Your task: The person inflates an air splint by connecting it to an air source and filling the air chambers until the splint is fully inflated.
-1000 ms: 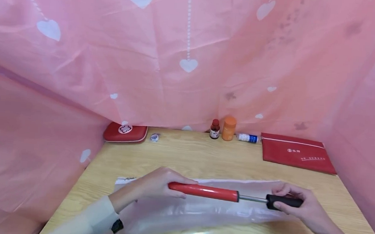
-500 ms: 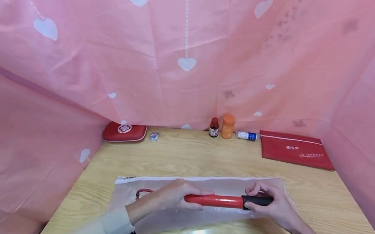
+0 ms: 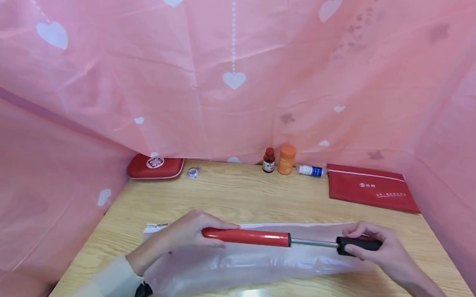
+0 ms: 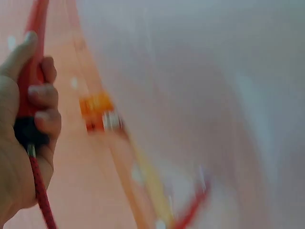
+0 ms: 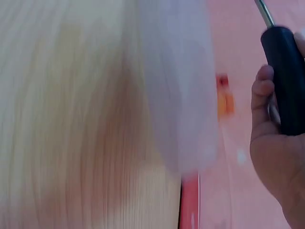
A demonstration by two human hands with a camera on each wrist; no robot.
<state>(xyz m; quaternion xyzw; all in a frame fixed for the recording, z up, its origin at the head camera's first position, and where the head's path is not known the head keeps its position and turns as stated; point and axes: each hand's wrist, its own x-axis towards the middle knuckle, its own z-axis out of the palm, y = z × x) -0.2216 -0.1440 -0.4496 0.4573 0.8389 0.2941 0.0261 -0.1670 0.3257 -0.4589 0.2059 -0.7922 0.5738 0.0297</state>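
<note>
A hand pump with a red barrel [image 3: 252, 237] is held level over a translucent zip bag [image 3: 254, 264]. My left hand [image 3: 192, 230] grips the left end of the barrel, with fingers curled round it in the left wrist view. A red braided hose [image 4: 42, 193] hangs from the barrel's black end cap [image 4: 29, 131]. At the other end, my right hand [image 3: 380, 248] grips the black handle [image 3: 357, 245]. A length of bare metal rod [image 3: 313, 242] shows between barrel and handle. The bag lies on the wooden table below, its zip edge at the far side.
Along the back of the table are a red first-aid case [image 3: 155, 168], a small roll of tape [image 3: 193, 172], a brown bottle [image 3: 268, 160], an orange jar [image 3: 286, 160], a white-and-blue tube [image 3: 311, 170] and a red pouch [image 3: 372, 189]. Pink curtain [image 3: 240, 112] hangs behind and at both sides.
The handle was pulled out a second ago, then pushed in against the barrel half a second ago. Now my hands are apart again, with the rod drawn out and the barrel shifted left.
</note>
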